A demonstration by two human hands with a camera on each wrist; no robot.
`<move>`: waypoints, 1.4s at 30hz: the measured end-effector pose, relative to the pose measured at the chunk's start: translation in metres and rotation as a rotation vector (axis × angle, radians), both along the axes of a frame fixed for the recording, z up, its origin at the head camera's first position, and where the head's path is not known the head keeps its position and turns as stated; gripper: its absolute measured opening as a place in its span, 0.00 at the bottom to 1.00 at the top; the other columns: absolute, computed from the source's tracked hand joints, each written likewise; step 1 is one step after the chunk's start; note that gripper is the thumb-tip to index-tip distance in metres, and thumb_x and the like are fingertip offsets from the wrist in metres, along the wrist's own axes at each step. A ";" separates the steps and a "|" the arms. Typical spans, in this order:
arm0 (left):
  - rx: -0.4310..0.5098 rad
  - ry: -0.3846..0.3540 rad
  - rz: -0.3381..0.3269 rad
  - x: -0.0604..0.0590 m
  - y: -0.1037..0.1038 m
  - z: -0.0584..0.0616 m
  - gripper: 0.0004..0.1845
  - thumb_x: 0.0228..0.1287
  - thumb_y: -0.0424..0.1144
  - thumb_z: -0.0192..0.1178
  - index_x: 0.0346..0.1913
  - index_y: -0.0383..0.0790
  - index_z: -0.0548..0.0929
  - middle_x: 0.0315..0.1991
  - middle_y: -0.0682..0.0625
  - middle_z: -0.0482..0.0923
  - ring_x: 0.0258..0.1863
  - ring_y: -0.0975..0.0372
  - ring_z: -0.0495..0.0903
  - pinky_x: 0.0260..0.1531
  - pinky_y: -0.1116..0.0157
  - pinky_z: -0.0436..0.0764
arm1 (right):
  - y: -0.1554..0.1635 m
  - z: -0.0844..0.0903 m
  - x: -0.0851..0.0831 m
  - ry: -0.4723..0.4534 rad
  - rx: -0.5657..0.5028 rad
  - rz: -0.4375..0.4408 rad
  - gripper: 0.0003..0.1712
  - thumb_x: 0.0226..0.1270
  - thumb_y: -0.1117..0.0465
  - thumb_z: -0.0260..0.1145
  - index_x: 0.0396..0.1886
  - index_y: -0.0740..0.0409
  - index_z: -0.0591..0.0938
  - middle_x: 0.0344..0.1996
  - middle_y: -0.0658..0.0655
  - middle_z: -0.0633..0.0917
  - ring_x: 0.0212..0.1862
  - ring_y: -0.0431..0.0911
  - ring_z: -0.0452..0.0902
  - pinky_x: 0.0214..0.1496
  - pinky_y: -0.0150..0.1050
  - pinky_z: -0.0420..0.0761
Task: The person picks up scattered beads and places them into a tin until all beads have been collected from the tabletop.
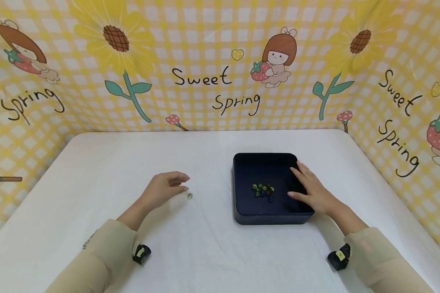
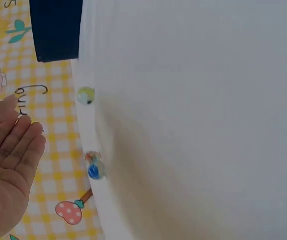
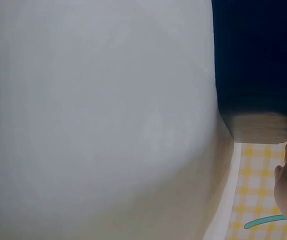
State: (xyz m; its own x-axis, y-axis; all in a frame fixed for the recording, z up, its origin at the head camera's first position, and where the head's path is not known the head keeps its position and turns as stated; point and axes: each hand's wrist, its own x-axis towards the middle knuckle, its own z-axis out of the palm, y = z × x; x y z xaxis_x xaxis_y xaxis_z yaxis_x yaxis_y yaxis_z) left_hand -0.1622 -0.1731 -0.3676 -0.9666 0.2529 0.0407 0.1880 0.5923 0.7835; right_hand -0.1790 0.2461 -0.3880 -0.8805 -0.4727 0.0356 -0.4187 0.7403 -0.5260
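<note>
A dark blue square box (image 1: pixel 271 218) stands right of centre on the white table, with several marbles (image 1: pixel 262 189) on its floor. My right hand (image 1: pixel 313 189) rests at the box's right wall, fingertips and thumb extending over the rim. Left of the box, my left hand (image 1: pixel 163 188) is held with thumb and fingers apart and nothing between them. One clear greenish marble (image 1: pixel 190 195) lies just beyond its thumb tip. The left wrist view also shows red and blue marbles (image 2: pixel 94 167) close together on the table; in the head view the left hand seems to hide them.
The white-covered table (image 1: pixel 205 260) extends around the box. A yellow checked cloth (image 1: pixel 205 36) with printed flowers and lettering rises behind the table and at both sides. Small black devices (image 1: pixel 141 254) sit at both wrists.
</note>
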 end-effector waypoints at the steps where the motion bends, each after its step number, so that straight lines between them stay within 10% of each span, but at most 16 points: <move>1: -0.007 0.002 0.007 0.000 -0.002 -0.001 0.16 0.53 0.36 0.61 0.45 0.34 0.77 0.45 0.42 0.75 0.46 0.54 0.74 0.44 0.64 0.73 | 0.000 0.000 0.000 0.000 0.000 -0.001 0.43 0.60 0.46 0.55 0.67 0.59 0.46 0.66 0.59 0.37 0.65 0.56 0.29 0.58 0.60 0.41; 21: -0.211 -0.037 0.154 -0.010 -0.027 -0.010 0.12 0.54 0.34 0.59 0.42 0.33 0.78 0.42 0.40 0.76 0.42 0.51 0.74 0.39 0.59 0.74 | 0.000 0.001 -0.001 -0.007 0.000 0.001 0.43 0.60 0.46 0.55 0.67 0.59 0.45 0.66 0.59 0.36 0.65 0.56 0.29 0.58 0.61 0.41; 42: -0.303 -0.049 0.159 -0.019 -0.025 -0.017 0.07 0.51 0.28 0.60 0.35 0.35 0.80 0.34 0.45 0.78 0.38 0.54 0.74 0.39 0.59 0.73 | 0.000 0.000 -0.001 0.005 0.002 0.005 0.43 0.60 0.46 0.55 0.67 0.59 0.45 0.66 0.59 0.37 0.65 0.56 0.29 0.58 0.61 0.41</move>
State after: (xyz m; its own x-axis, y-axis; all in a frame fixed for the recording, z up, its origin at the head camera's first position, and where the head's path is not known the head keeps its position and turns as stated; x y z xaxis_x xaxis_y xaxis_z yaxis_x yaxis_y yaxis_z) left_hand -0.1816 -0.1979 -0.3847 -0.9939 0.0928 -0.0603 0.0416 0.8184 0.5731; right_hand -0.1797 0.2460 -0.3881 -0.8778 -0.4775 0.0389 -0.4253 0.7391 -0.5223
